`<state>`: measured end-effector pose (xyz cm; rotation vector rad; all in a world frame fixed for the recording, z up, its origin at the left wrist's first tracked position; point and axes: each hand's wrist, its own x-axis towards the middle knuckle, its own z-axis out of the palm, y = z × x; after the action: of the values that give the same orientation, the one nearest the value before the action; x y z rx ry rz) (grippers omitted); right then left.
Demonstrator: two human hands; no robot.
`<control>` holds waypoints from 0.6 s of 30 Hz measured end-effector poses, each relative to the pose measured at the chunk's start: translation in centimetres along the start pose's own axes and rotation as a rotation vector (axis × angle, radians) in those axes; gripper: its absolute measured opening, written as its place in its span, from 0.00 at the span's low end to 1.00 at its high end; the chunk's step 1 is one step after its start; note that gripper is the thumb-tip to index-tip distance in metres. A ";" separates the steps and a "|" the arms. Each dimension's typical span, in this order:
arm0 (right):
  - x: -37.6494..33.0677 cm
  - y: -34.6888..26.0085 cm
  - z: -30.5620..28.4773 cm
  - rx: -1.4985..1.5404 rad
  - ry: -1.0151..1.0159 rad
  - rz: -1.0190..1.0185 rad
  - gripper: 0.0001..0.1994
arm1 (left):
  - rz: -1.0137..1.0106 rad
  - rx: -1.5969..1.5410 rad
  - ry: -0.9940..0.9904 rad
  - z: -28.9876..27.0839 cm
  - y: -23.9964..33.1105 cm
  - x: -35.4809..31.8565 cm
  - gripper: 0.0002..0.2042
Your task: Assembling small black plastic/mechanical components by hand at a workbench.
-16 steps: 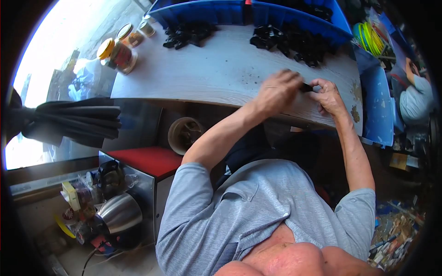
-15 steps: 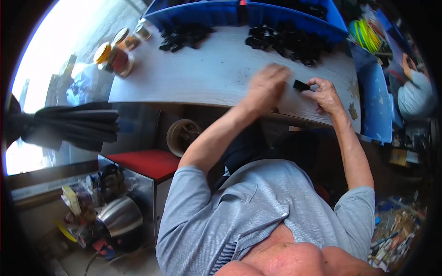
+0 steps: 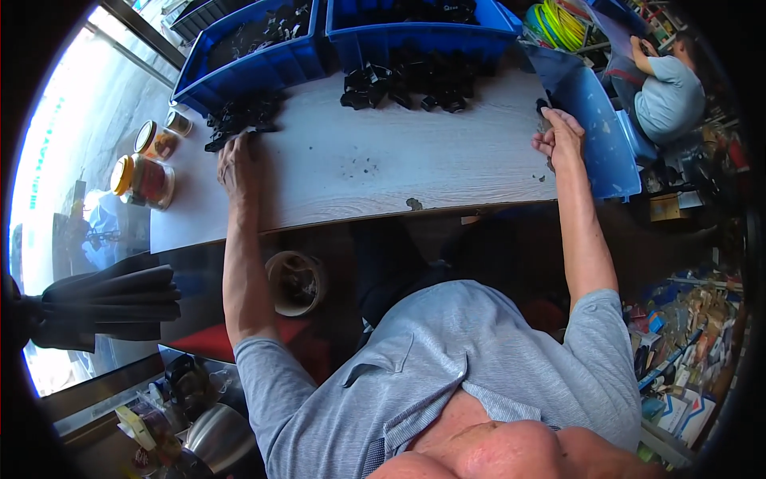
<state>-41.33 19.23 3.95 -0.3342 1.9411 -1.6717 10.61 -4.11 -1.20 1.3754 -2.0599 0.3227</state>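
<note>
My left hand point(image 3: 238, 169) is at the near edge of the left pile of small black parts point(image 3: 246, 112). Its fingers are bent together on a black part there, partly hidden from view. At the table's right end, my right hand point(image 3: 563, 132) pinches a small black part point(image 3: 542, 105) between thumb and fingertips, beside the rim of a light blue bin point(image 3: 605, 136). A second pile of black parts point(image 3: 411, 84) lies at the far middle of the white table point(image 3: 343, 180).
Two blue crates point(image 3: 247, 72) point(image 3: 423, 36) with black parts stand along the far edge. Lidded jars point(image 3: 145, 182) stand at the left. A round bucket point(image 3: 295, 283) is below the table. Another person point(image 3: 669, 88) sits at the far right, near a yellow-green coil point(image 3: 552, 25).
My hands have moved apart: the left from the middle to the left pile, the right with its black part toward the blue bin. The whole view has shifted.
</note>
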 end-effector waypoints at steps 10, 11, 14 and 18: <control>-0.3 -0.6 6.9 -0.289 -0.228 0.083 0.16 | 0.218 -0.099 -0.162 -2.6 5.4 -2.1 0.15; -0.4 -0.8 7.7 -0.289 -0.228 0.084 0.16 | 0.218 -0.098 -0.163 -2.9 6.3 -2.3 0.15; -0.7 -1.1 9.8 -0.371 -0.269 0.083 0.16 | 0.283 -0.140 -0.098 -3.3 7.5 -2.7 0.15; -0.1 -0.7 11.0 -0.451 -0.274 0.053 0.14 | 0.168 -0.177 -0.090 -2.1 6.7 -2.4 0.13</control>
<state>-35.24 9.99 3.89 -0.6381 2.0745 -1.0745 5.98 1.62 -0.19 1.1340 -2.2256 0.1463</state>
